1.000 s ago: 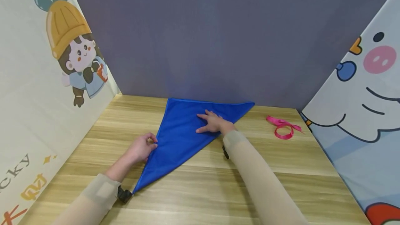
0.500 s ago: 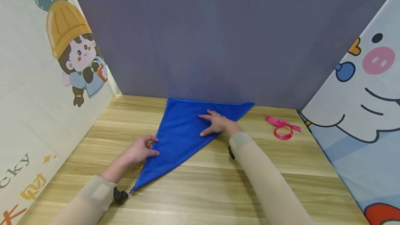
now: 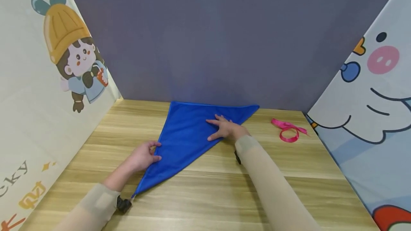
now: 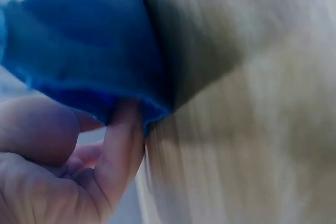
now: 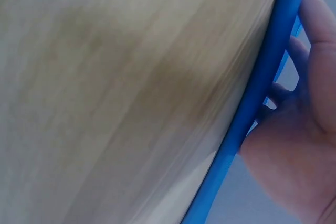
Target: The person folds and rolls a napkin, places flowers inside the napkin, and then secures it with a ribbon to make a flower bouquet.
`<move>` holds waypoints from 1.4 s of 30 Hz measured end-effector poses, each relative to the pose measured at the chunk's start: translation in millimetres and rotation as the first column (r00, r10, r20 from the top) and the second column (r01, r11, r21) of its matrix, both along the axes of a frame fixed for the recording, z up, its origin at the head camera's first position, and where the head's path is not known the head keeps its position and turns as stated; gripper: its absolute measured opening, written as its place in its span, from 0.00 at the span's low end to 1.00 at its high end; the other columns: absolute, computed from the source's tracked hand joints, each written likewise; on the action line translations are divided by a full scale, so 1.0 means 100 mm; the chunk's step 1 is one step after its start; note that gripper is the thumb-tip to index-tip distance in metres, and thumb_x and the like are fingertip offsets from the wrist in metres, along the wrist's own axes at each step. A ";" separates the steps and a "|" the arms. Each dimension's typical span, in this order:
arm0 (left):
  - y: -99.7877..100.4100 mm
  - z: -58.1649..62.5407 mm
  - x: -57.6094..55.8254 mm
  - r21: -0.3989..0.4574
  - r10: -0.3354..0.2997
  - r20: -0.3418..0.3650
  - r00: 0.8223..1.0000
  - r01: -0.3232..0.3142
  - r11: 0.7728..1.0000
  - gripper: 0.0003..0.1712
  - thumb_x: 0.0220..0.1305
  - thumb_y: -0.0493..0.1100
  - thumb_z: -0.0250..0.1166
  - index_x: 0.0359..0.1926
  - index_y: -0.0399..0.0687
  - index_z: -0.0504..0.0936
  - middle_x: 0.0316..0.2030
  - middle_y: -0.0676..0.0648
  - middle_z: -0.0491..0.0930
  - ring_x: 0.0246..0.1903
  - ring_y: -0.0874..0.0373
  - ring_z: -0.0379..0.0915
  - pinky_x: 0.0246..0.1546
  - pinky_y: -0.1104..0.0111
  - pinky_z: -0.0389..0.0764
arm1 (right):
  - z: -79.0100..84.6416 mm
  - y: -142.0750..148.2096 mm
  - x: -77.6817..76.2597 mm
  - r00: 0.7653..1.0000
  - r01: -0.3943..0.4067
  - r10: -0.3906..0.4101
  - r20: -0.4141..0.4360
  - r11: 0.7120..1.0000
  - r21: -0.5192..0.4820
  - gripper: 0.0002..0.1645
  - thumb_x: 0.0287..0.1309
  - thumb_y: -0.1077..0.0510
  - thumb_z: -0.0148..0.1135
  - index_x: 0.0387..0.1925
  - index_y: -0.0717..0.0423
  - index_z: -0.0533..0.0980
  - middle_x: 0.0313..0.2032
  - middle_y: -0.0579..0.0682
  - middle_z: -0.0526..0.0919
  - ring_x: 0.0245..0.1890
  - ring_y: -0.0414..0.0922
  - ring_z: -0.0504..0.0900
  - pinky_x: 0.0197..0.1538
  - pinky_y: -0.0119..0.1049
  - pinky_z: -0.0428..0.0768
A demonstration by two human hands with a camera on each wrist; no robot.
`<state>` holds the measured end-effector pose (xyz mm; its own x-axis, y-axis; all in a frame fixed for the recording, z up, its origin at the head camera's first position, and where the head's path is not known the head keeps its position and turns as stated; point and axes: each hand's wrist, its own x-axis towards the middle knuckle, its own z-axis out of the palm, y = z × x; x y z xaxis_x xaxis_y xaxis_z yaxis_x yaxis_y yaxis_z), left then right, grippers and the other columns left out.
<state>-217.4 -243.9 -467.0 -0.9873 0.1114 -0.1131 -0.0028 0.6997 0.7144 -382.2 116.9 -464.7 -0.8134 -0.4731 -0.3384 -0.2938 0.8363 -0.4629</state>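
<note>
A blue cloth [image 3: 179, 131] lies on the table, folded into a triangle. My left hand [image 3: 144, 156] is at the cloth's left edge, thumb and forefinger spaced apart over it. Close up in the left wrist view, a finger of the left hand [image 4: 115, 156] reaches in at the gap between the layers of the blue cloth [image 4: 89, 40]. My right hand [image 3: 226, 129] rests on the cloth near its long slanted edge, fingers spread. In the right wrist view, its palm [image 5: 294, 150] sits beside the cloth's blue border [image 5: 247, 108].
A pink ribbon [image 3: 289, 131] lies looped on the wooden table [image 3: 205, 195], right of the cloth. A grey panel [image 3: 205, 38] stands along the back. Printed white panels [image 3: 25, 81] flank the table on both sides.
The left thumb and forefinger have spread apart at the cloth's edge. My right hand has shifted slightly to the right. The cloth keeps its triangle shape, and the head view has tilted a little.
</note>
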 end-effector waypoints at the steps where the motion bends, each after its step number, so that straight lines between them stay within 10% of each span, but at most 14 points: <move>1: 0.01 0.01 0.01 -0.012 -0.004 0.003 1.000 0.004 1.000 0.34 0.64 0.36 0.78 0.68 0.30 0.78 0.26 0.49 0.72 0.24 0.57 0.68 0.28 0.66 0.70 | 0.00 0.00 0.00 1.000 -0.004 0.004 -0.001 1.000 0.000 0.59 0.62 0.27 0.75 0.87 0.23 0.55 0.91 0.47 0.36 0.90 0.61 0.28 0.86 0.70 0.33; 18: 0.01 0.13 0.14 -0.102 -0.100 0.027 0.995 0.102 0.990 0.47 0.51 0.39 0.86 0.71 0.30 0.76 0.32 0.45 0.73 0.31 0.52 0.69 0.35 0.61 0.72 | 0.04 0.24 0.06 1.000 0.018 -0.018 -0.002 1.000 0.009 0.60 0.61 0.30 0.78 0.87 0.27 0.57 0.91 0.53 0.39 0.89 0.64 0.36 0.83 0.76 0.46; 22: -0.04 0.13 0.15 -0.163 -0.151 -0.008 0.988 0.148 0.976 0.51 0.53 0.46 0.88 0.74 0.34 0.75 0.48 0.34 0.78 0.46 0.43 0.78 0.49 0.51 0.82 | 0.04 0.24 0.06 1.000 0.023 -0.023 -0.001 1.000 0.009 0.60 0.62 0.30 0.77 0.87 0.25 0.56 0.91 0.50 0.38 0.89 0.64 0.34 0.83 0.77 0.45; 30: -0.17 0.16 0.14 -0.221 -0.517 0.010 0.856 0.506 0.834 0.60 0.54 0.56 0.87 0.81 0.40 0.69 0.83 0.25 0.56 0.80 0.19 0.53 0.74 0.25 0.59 | 0.01 0.25 0.06 1.000 0.028 -0.028 0.010 1.000 0.012 0.59 0.62 0.28 0.76 0.87 0.22 0.55 0.91 0.47 0.37 0.89 0.63 0.31 0.82 0.78 0.42; 42: -0.23 0.12 0.22 -0.228 -0.558 0.111 0.823 0.567 0.791 0.73 0.44 0.59 0.89 0.87 0.47 0.59 0.88 0.33 0.46 0.85 0.26 0.43 0.75 0.22 0.46 | 0.00 0.28 0.05 1.000 0.018 -0.018 0.011 1.000 0.018 0.60 0.62 0.27 0.76 0.87 0.21 0.54 0.91 0.46 0.36 0.89 0.63 0.30 0.82 0.78 0.41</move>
